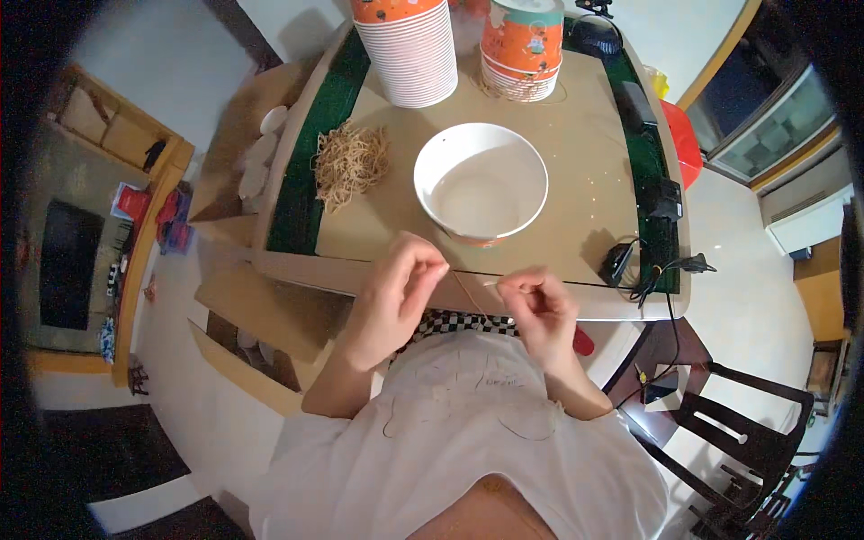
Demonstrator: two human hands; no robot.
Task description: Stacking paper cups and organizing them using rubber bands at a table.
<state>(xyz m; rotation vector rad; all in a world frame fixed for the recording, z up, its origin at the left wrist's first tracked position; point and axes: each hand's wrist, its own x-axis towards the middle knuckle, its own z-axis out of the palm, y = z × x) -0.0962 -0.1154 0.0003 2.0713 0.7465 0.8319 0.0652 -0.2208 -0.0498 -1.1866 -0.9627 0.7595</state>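
Light is moderate and warm, falling from above onto the middle of the frame, where the surface (576,180) reads brightest. The white bowl (481,181) shows a soft sheen on its inner wall and casts a short shadow toward the lower edge. The upper left and lower left sink into dimness. A black vignette rings the corners, and straight edges bow outward near the rim. The centre is fairly sharp; the edges are soft and slightly grainy.

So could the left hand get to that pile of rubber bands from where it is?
Probably yes. The left hand is pinching a thin band, but the tabletop between it and the pile of rubber bands looks bare; the white bowl sits off to the right.
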